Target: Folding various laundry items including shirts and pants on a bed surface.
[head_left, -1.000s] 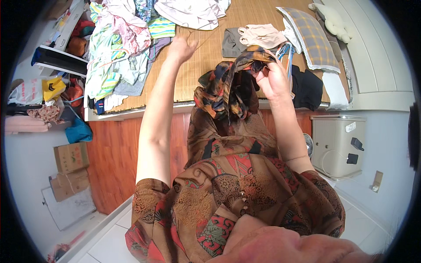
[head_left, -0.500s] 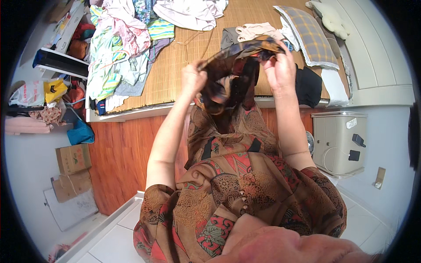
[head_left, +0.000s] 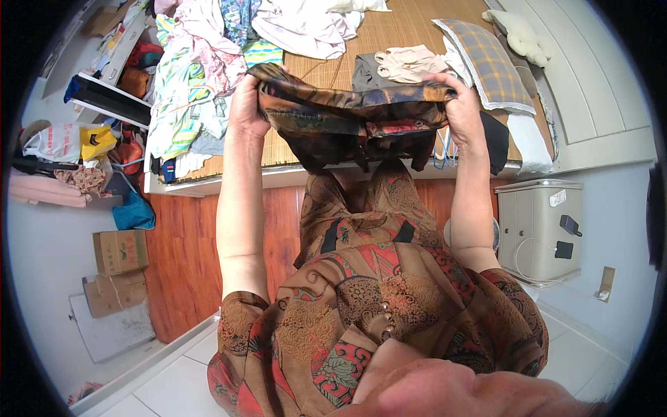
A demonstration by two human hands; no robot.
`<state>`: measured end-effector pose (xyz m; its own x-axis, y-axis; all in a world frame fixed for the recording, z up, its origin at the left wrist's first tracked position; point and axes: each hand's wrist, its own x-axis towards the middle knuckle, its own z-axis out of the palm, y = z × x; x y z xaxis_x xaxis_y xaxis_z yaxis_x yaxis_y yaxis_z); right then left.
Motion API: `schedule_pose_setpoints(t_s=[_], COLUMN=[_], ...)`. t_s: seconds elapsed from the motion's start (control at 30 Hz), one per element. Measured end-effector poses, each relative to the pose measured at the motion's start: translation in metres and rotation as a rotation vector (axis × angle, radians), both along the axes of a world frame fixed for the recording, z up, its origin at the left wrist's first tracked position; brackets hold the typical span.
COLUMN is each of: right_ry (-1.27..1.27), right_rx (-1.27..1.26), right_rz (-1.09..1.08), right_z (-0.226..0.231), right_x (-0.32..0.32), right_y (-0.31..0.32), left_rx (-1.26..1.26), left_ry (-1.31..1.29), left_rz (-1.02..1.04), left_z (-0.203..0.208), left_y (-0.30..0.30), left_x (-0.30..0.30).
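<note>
1. Two bare hands hold a dark, multicoloured patterned cloth garment (head_left: 347, 115): the left hand (head_left: 247, 112) closes on the left end of its band, the right hand (head_left: 463, 115) on the right end, the grips set wide apart.
2. The garment hangs between them over the near edge of a tan slatted mat (head_left: 410, 24). Its band dips mid-span; a level, even outward pull should straighten it, with the lower folds left free.
3. Farther off, a beige cloth garment (head_left: 411, 64) lies beside folded grey cloth (head_left: 366, 73).
4. Left lies a heap of white, pink and green-striped clothes (head_left: 215, 55); right, a grey-and-yellow checked pillow (head_left: 490, 66).
</note>
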<state>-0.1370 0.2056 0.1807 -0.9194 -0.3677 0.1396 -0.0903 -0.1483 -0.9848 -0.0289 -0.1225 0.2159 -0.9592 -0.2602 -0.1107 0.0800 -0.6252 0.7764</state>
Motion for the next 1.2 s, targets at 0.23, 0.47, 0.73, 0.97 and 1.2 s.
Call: schedule_pose_setpoints(t_s=[0.23,0.47,0.73,0.97,1.2], right_ry=[-0.138,-0.372,-0.592,-0.663,-0.478], right_rx=[0.190,-0.603,-0.736,-0.591,-0.063], right_rz=[0.481,0.265,0.339,0.535,0.451], right_z=[-0.032,-0.073,-0.077,-0.082,-0.107], right_x=[0.018,-0.001,0.006,0.015,0.008], right_y=[0.034,0.053,0.043,0.032,0.017], left_rx=[-0.085,-0.260,0.167,0.318,0.459], left_ry=[-0.225,-0.307,-0.045,0.013,0.107], left_rz=[-0.050,-0.117,-0.096,0.016,-0.192], left_z=[-0.028,-0.025,-0.055,-0.042,-0.045], left_y=[0.002,0.017,-0.002,0.014,0.006], left_x=[0.019,0.044,0.051,0.045,0.044])
